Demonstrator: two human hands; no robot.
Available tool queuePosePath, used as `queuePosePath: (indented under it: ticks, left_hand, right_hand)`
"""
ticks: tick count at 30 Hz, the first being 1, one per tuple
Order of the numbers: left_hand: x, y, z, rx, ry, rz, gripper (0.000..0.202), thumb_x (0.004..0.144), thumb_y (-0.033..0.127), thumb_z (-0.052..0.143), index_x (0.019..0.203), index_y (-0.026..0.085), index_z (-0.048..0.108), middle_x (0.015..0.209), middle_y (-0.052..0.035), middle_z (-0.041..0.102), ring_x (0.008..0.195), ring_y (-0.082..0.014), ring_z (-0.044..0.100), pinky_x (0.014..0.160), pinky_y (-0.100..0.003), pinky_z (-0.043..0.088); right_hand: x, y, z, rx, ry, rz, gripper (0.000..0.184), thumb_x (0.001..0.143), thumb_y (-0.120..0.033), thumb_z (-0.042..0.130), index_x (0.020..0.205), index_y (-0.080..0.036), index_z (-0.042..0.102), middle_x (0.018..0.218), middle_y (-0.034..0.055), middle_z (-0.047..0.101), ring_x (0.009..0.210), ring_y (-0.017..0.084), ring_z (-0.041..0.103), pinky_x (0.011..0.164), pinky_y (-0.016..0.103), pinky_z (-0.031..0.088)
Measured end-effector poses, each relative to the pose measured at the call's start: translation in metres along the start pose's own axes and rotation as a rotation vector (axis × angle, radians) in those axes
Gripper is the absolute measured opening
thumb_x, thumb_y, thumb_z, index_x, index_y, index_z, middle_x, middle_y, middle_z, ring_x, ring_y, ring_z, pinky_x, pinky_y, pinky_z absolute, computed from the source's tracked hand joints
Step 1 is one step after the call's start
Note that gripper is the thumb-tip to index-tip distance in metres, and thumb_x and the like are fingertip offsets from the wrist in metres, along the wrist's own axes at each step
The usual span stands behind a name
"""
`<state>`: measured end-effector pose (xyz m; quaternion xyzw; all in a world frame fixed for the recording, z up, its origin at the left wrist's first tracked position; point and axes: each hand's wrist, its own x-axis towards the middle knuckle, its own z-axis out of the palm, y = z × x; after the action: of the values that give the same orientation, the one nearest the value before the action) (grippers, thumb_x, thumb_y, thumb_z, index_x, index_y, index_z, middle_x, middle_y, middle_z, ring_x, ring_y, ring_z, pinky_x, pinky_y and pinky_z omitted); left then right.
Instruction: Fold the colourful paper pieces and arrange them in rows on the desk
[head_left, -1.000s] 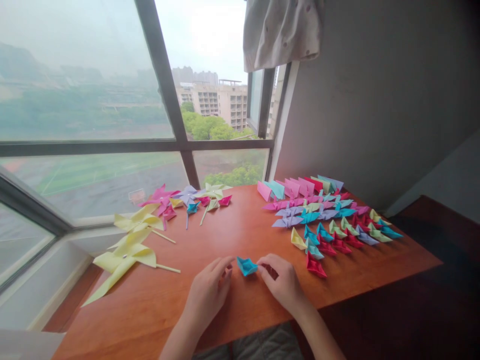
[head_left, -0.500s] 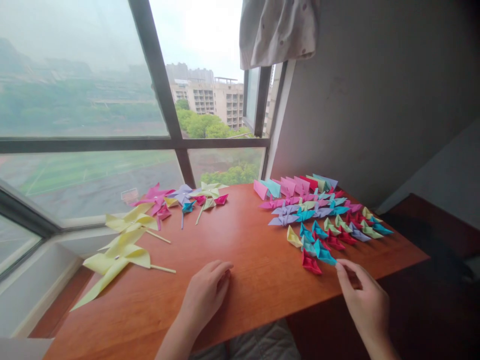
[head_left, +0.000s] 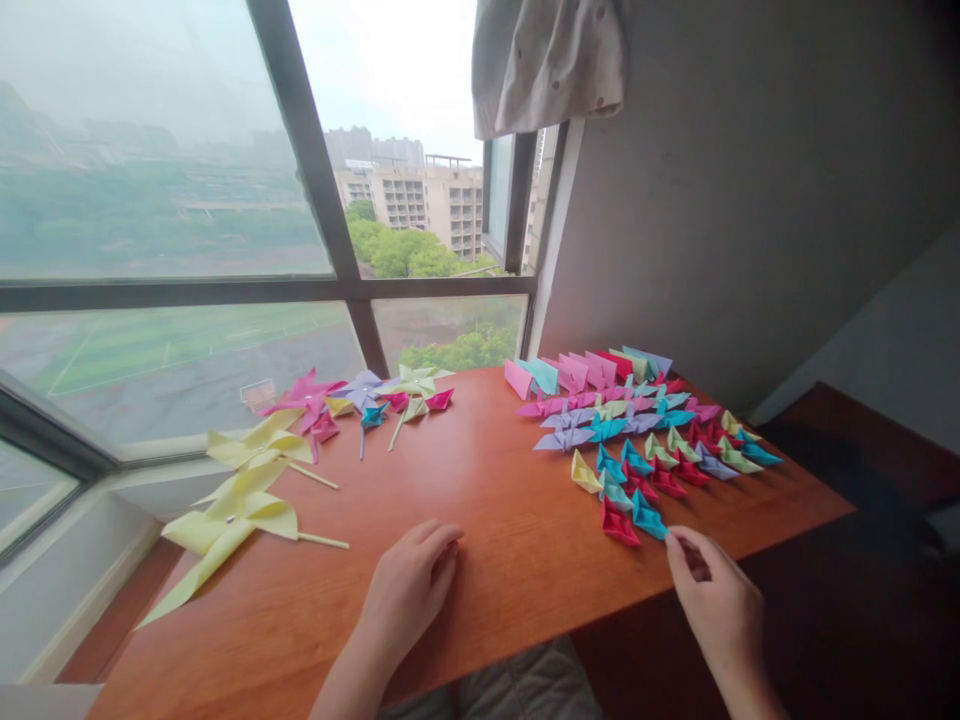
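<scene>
My right hand (head_left: 712, 600) pinches the near tip of a blue paper boat (head_left: 646, 515) between thumb and index finger, by the table's front edge. Left of that boat sits a red paper boat (head_left: 619, 523), and behind them are a light teal boat (head_left: 615, 491) and a yellow one (head_left: 585, 473). My left hand (head_left: 412, 585) rests on the brown table (head_left: 510, 540), its fingers loosely curled in, with nothing visible in them. More folded boats in red, green, purple and blue stand in rows behind the blue one.
Pink and teal folded paper pieces (head_left: 574, 373) and purple paper cranes (head_left: 564, 438) line the table's back right. Large yellow pinwheels (head_left: 232, 520) lie on the left, with a pink pinwheel (head_left: 306, 395) and small boats behind them. A window (head_left: 360, 290) and a grey wall (head_left: 712, 200) border the table.
My right hand has moved slightly left and toward me, and the blue boat has shifted left, closer beside the red boat. The left hand stays in place. The view has shifted slightly.
</scene>
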<state>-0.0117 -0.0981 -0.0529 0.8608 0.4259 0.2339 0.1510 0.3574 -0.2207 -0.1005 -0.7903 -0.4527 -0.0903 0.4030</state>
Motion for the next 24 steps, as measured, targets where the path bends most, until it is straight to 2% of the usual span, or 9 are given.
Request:
queuePosePath:
  ticks: [11, 16, 20, 24]
  left_hand:
    - [0.000, 0.002, -0.001, -0.009, -0.019, -0.010, 0.021, 0.095, 0.020, 0.045, 0.103, 0.024, 0.064, 0.093, -0.0044, 0.068, 0.085, -0.0193, 0.065, 0.073, -0.027, 0.049]
    - [0.000, 0.002, -0.001, -0.004, -0.028, -0.017, 0.021, 0.095, 0.020, 0.045, 0.103, 0.024, 0.064, 0.094, -0.0046, 0.068, 0.085, -0.0193, 0.065, 0.073, -0.027, 0.049]
    - [0.000, 0.003, -0.001, -0.006, -0.033, -0.034, 0.022, 0.093, 0.017, 0.045, 0.102, 0.023, 0.064, 0.094, -0.0048, 0.068, 0.086, -0.0196, 0.065, 0.074, -0.028, 0.049]
    - [0.000, 0.007, -0.002, -0.023, -0.042, -0.051, 0.022, 0.091, 0.015, 0.047, 0.100, 0.023, 0.065, 0.093, -0.0047, 0.069, 0.086, -0.0201, 0.065, 0.073, -0.028, 0.049]
  right_hand:
    - [0.002, -0.007, 0.001, -0.006, -0.009, -0.053, 0.043, 0.089, -0.055, 0.053, 0.094, -0.016, 0.071, 0.085, 0.0081, 0.073, 0.060, 0.016, 0.063, 0.062, 0.025, 0.050]
    - [0.005, -0.017, -0.009, 0.000, 0.053, -0.095, 0.040, 0.090, -0.050, 0.055, 0.099, -0.015, 0.071, 0.083, 0.0078, 0.073, 0.058, 0.014, 0.061, 0.059, 0.024, 0.049]
    - [0.006, -0.046, -0.015, 0.043, 0.087, -0.169, 0.031, 0.092, -0.043, 0.055, 0.100, -0.017, 0.070, 0.088, 0.0074, 0.073, 0.064, 0.015, 0.064, 0.063, 0.025, 0.050]
    - [-0.001, -0.095, -0.005, 0.209, 0.014, -0.364, 0.019, 0.093, -0.031, 0.056, 0.100, -0.019, 0.069, 0.094, 0.0074, 0.073, 0.080, 0.018, 0.068, 0.076, 0.027, 0.052]
